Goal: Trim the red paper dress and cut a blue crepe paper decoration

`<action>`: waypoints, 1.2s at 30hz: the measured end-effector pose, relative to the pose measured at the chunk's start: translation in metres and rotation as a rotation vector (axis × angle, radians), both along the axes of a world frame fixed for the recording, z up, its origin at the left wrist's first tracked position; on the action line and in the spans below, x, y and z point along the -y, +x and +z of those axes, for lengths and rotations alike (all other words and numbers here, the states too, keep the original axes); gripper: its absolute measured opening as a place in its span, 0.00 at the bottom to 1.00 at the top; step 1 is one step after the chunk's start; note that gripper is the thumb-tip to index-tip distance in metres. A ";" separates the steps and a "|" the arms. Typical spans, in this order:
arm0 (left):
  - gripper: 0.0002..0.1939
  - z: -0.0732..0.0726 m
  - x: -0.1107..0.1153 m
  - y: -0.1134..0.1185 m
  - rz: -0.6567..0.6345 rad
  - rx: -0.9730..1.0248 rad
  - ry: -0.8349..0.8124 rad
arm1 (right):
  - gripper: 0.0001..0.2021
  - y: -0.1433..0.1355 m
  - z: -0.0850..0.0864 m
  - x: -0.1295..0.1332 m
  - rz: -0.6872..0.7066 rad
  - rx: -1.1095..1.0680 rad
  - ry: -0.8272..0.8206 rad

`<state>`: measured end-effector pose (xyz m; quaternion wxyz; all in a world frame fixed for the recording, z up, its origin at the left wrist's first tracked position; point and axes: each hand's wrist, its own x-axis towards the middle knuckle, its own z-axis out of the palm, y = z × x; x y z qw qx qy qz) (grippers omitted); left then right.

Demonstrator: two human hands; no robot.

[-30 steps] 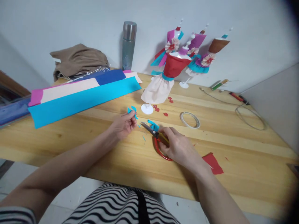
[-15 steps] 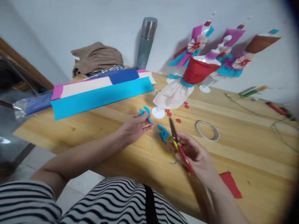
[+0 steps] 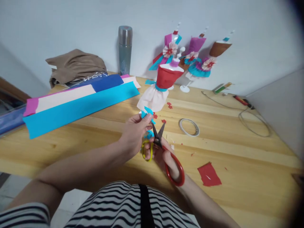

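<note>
Between thumb and fingers, my left hand [image 3: 135, 133] pinches a small piece of blue crepe paper [image 3: 148, 111]. My right hand [image 3: 166, 158] has its fingers through the loops of scissors [image 3: 157, 139] with one red and one yellow handle. Their blades stand apart, tips close to the blue piece. More blue scraps [image 3: 148, 135] show behind the hands, partly hidden. Just beyond, a small mannequin [image 3: 169, 76] wears a red paper top, a blue waistband and a pale skirt. Little red paper flowers [image 3: 169, 105] lie beside it.
Crepe paper strips [image 3: 83, 107] lie at left, before a brown cloth [image 3: 76, 66] and a flask [image 3: 125, 50]. Several dressed mannequins [image 3: 220, 49] stand along the wall. A tape roll [image 3: 189, 127], a red paper scrap [image 3: 209, 174] and a cable [image 3: 254, 123] are at right.
My right hand has brought the scissors up to the left hand and the blades have spread apart. The view has turned to the right. The left hand still pinches the blue piece.
</note>
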<state>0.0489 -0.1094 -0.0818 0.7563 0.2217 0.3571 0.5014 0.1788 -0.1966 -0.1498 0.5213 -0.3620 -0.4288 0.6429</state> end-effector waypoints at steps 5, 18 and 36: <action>0.13 -0.013 0.000 0.008 0.025 -0.023 -0.064 | 0.23 -0.003 0.000 -0.001 -0.055 0.036 0.073; 0.12 -0.003 0.008 0.016 -0.001 -0.004 -0.083 | 0.27 0.000 0.006 0.006 -0.114 0.274 0.134; 0.13 0.003 0.028 0.033 0.161 -0.024 -0.039 | 0.22 -0.010 0.014 0.001 -0.197 0.283 0.111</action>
